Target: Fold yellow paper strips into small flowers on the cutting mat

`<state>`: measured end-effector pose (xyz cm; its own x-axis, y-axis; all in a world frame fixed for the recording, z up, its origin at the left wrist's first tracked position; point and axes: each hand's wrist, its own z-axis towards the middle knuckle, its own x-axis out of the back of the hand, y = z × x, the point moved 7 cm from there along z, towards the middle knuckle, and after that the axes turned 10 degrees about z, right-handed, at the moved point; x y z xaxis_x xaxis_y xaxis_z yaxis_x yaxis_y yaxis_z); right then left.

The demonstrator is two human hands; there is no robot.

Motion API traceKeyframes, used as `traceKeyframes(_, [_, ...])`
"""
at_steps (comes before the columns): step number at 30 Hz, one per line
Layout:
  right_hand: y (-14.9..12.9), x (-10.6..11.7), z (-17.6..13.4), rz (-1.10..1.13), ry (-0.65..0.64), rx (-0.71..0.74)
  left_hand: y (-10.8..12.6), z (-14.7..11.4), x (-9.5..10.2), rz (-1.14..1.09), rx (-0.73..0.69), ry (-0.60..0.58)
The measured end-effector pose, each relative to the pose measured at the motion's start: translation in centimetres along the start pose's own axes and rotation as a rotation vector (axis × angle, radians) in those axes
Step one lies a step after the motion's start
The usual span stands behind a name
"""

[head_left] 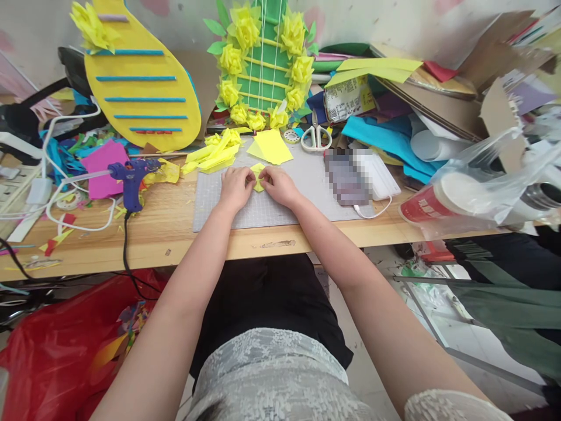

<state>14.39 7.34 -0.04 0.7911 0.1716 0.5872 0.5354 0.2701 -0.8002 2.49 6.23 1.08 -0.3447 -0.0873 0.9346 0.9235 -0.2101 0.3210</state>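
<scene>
- The folded yellow paper is at the centre of the clock, with twelve pointing away from the person; it is above the grey cutting mat on the wooden bench.
- Left hand: at nine o'clock, its bent fingers gripping the paper's near-left edge.
- Right hand: at three o'clock, fingers closed on the paper's opposite side.
- Flat yellow sheets lie just beyond, between twelve and one.
- A heap of yellow paper pieces sits at ten.
- White-handled scissors rest at two.
- A blurred dark device lies at three, beside a white block.
- Well off at nine is a blue glue gun.
- At twelve stands a green stringed shape ringed with yellow paper flowers.
- A yellow barred shape stands at ten, farther out.
</scene>
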Motion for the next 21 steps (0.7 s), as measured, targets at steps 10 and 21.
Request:
traceKeyframes(10, [0.14, -0.12, -0.02, -0.005, 0.065, 0.043, 0.84, -0.45, 0.37, 0.102, -0.019, -0.006])
traceKeyframes(21, [0.23, -0.09, 0.02, -0.006, 0.046, 0.045, 0.71, -0.50, 0.36, 0.079, -0.004, -0.013])
